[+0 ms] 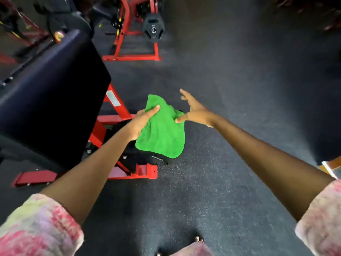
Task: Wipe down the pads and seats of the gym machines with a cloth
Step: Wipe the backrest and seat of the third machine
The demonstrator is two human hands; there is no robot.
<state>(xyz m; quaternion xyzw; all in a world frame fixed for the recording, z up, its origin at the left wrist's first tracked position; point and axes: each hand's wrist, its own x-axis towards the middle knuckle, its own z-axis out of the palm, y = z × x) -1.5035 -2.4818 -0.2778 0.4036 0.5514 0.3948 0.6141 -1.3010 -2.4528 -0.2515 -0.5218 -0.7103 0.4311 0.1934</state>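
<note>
floor [230,108]: dark speckled rubber.
pad [49,93]: big black cushion on a red frame [118,108], at left.
cloth [162,133]: green, hanging in the air right of the pad, over the frame's base.
left hand [142,122]: grips the cloth's upper left edge.
right hand [193,111]: fingers spread wide, thumb tip touching the cloth's right edge.

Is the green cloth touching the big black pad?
Apart. The head view shows the green cloth held up in the left hand, with red frame and floor between it and the black pad.

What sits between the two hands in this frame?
In the head view, the green cloth hangs between them: the left hand grips its left side, and the thumb of the spread right hand touches its right edge.
</note>
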